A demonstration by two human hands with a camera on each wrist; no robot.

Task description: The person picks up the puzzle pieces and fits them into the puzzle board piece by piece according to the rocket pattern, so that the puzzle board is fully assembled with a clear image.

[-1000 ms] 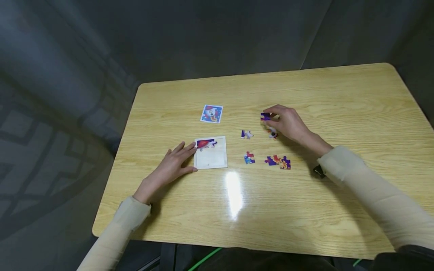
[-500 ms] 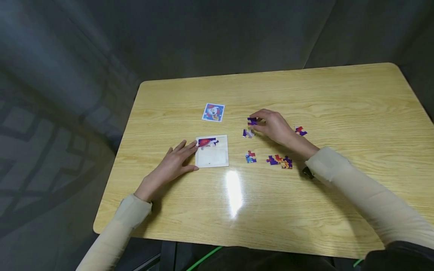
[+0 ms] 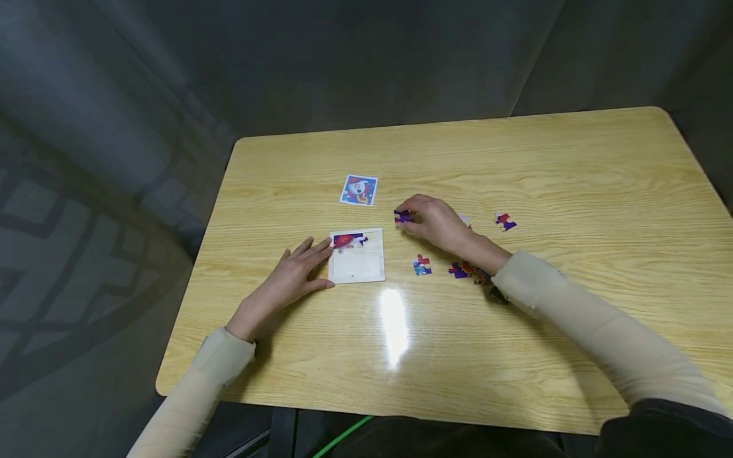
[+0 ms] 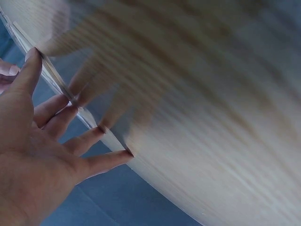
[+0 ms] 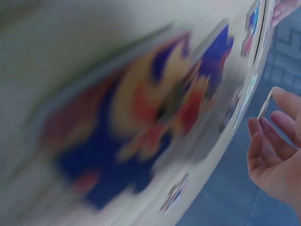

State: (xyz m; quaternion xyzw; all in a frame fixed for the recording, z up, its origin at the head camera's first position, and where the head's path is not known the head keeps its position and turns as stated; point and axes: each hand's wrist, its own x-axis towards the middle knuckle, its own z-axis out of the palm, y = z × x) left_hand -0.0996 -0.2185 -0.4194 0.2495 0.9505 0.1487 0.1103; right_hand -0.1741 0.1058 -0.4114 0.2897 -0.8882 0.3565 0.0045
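My right hand (image 3: 435, 221) pinches a purple jigsaw piece (image 3: 402, 216) between thumb and fingertips, above the table to the right of a white puzzle tray (image 3: 361, 267). The right wrist view shows that piece (image 5: 265, 104) edge-on, held clear of the table. Fingers spread, my left hand (image 3: 289, 280) rests at the tray's left edge, its fingertips and thumb touching there. Joined pieces with a red and white picture (image 3: 348, 241) lie in the tray's upper left. In the left wrist view, the left hand (image 4: 51, 155) has its fingers straight on the tabletop.
A small picture card (image 3: 359, 190) lies behind the tray. Loose pieces are scattered to the right: a red and blue piece (image 3: 422, 264), a purple and orange group (image 3: 460, 270) partly under the right sleeve, and a red and purple piece (image 3: 506, 221). The wooden table (image 3: 286, 369) has rounded corners.
My right hand has carried the purple jigsaw piece leftward and slightly nearer, toward the tray. It now covers the white and purple piece. The left hand has stayed at the tray.
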